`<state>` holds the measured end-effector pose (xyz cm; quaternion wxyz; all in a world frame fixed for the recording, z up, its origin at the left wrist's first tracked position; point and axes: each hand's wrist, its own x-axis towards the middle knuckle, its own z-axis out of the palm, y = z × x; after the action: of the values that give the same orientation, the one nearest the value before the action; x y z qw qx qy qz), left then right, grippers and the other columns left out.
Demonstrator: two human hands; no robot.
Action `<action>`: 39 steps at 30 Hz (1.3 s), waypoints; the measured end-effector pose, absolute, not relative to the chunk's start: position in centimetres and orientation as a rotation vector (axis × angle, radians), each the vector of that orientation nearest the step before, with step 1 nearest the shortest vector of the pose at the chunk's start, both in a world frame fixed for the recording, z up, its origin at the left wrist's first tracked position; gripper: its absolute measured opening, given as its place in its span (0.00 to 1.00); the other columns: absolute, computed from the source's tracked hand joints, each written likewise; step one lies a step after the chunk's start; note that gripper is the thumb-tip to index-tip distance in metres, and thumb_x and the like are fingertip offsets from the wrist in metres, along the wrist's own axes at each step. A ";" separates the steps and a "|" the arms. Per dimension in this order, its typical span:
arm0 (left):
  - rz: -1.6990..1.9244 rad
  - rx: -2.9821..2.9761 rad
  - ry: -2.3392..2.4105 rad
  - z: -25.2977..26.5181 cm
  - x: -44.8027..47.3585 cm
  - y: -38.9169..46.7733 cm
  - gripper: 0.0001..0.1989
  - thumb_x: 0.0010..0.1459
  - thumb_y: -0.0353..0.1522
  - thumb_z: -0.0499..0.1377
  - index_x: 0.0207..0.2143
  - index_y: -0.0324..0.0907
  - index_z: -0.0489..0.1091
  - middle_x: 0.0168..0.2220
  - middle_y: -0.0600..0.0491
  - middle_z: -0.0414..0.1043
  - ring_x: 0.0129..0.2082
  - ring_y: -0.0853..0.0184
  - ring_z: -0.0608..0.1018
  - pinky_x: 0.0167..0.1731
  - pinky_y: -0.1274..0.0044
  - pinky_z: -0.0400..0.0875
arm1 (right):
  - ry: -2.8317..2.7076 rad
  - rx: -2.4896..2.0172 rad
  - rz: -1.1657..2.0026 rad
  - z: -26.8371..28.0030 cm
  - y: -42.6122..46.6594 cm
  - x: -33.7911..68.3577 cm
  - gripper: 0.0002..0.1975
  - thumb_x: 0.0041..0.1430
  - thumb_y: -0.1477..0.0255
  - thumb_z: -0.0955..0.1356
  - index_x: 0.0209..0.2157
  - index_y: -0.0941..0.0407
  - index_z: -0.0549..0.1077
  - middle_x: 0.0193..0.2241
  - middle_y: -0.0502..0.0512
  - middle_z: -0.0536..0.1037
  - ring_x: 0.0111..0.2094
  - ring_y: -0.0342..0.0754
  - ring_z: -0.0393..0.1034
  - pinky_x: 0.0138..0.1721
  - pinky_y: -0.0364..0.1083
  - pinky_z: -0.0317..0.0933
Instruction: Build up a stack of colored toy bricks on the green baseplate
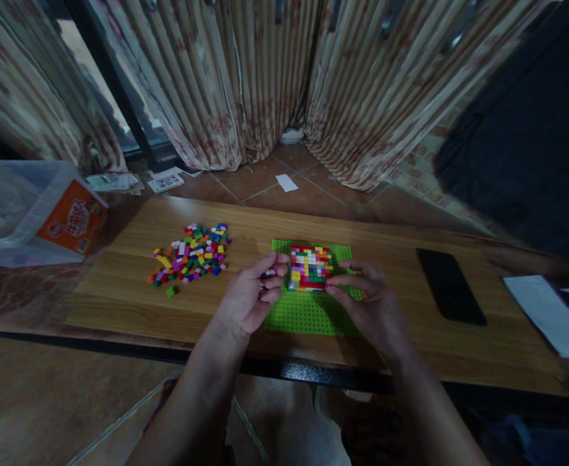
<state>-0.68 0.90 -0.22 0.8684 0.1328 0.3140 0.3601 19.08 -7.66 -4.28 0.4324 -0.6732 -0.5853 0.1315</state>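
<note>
A green studded baseplate [308, 314] lies on the wooden table, with a square build of multicoloured toy bricks [310, 264] on its far part. At the left side of the build, my left hand [255, 292] is turned partly palm up, its fingers curled around a few small toy bricks [267, 275], purple and pale ones among them. My right hand [371, 298] pinches a small magenta toy brick [329, 285] between thumb and fingertips at the near right corner of the build. Whether that brick touches the build I cannot tell.
Loose coloured bricks [199, 254] lie in a pile to the left, with a green brick [171, 292] apart from it. A black phone [450, 286] and white paper [549, 310] lie to the right. A clear plastic box [19, 243] stands far left. Curtains [245, 97] hang behind.
</note>
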 end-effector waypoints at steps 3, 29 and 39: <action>0.752 0.283 0.666 -0.3 -0.7 0.9 0.11 0.62 0.26 0.53 0.30 0.30 0.71 0.22 0.57 0.60 0.14 0.83 0.58 0.09 0.90 0.46 | -1.456 -1.679 0.303 -4.6 -7.5 19.1 0.04 0.52 0.64 0.72 0.31 0.47 0.80 0.46 0.53 0.74 0.50 0.55 0.66 0.52 0.59 0.59; 0.717 0.198 0.471 0.6 -0.1 0.0 0.25 0.65 0.41 0.46 0.48 0.28 0.70 0.48 0.36 0.74 0.48 0.58 0.77 0.48 0.70 0.71 | -1.364 -1.624 0.176 -3.5 -7.5 17.8 0.02 0.54 0.67 0.71 0.30 0.49 0.79 0.45 0.54 0.74 0.48 0.54 0.68 0.51 0.57 0.60; 0.655 0.109 0.386 0.0 0.9 -0.5 0.27 0.65 0.43 0.47 0.49 0.28 0.69 0.43 0.40 0.75 0.43 0.64 0.76 0.43 0.77 0.69 | -1.720 -1.503 -0.022 -0.9 -6.9 14.1 0.09 0.61 0.71 0.67 0.42 0.49 0.76 0.51 0.53 0.71 0.53 0.53 0.63 0.54 0.56 0.59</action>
<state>0.88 -0.50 -0.02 0.9271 0.0532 0.1885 0.3196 14.12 -6.95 -0.92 0.4156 -0.5983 -0.6850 -0.0089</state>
